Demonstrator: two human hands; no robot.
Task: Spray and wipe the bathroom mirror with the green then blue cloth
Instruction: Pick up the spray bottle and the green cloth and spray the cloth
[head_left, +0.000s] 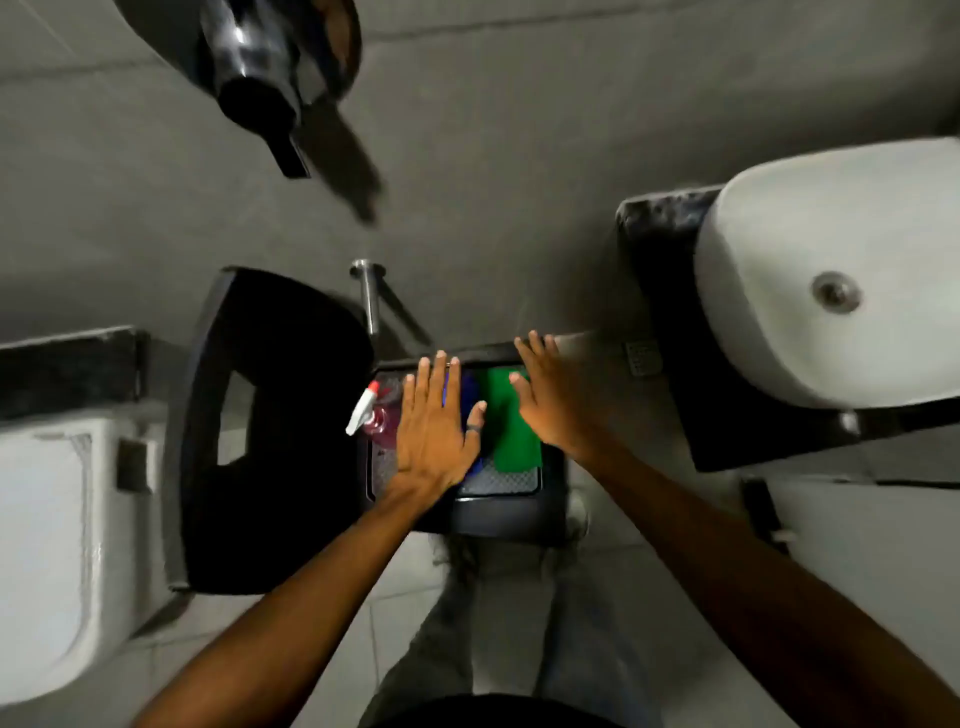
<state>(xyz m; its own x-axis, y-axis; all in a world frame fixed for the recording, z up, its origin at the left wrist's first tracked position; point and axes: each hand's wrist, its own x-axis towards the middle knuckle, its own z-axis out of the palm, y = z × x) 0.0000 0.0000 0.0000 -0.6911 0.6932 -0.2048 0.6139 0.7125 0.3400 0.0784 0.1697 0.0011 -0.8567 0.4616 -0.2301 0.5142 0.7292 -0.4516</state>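
A green cloth (511, 421) lies on a black stool-like seat (498, 512) below me. Beside it on the left a blue cloth (467, 387) shows only as a strip, mostly hidden under my left hand (434, 423). That hand hovers flat with fingers spread and holds nothing. A spray bottle (371, 415) with pink liquid and a white and red nozzle lies at the seat's left edge. My right hand (550, 400) is open above the green cloth's right edge. The mirror is not in view.
A white washbasin (810, 270) on a dark counter (670, 291) stands at the right. A white toilet (47, 545) is at the left, with a black chair back (280, 431) between it and the seat. A wall tap (370, 296) sticks out above. My legs are below.
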